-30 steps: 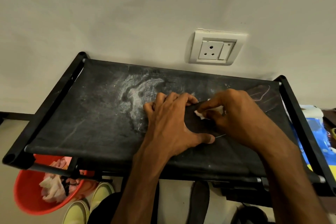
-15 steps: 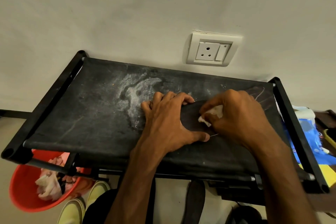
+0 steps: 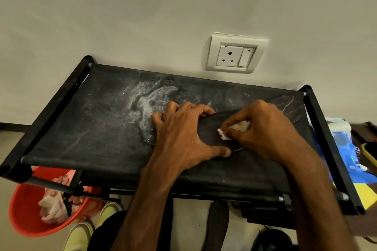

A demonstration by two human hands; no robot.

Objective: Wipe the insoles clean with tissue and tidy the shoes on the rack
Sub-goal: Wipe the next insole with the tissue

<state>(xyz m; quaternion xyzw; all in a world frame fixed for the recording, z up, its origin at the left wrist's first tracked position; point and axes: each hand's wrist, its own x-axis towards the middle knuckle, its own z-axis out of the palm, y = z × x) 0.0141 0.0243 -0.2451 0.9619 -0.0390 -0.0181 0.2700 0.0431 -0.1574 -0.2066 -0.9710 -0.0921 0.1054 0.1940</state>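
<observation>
Near the right edge of the rack (image 3: pixel 91 132), the left hand (image 3: pixel 183 134) grips a dark insole (image 3: pixel 208 129), fingers curled over its far edge. The right hand (image 3: pixel 263 130) pinches a tissue (image 3: pixel 224 136) against it.

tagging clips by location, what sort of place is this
Likely a home hallway or corner: fabric shoe rack against a wall with a socket, yellow shoes below.

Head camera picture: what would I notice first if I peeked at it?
In the middle, the left hand holds a dark insole on the black rack's top shelf while the right hand pinches a white tissue against it. Left of them a white dusty smear marks the shelf, and an orange bucket of crumpled scraps sits lower left.
</observation>
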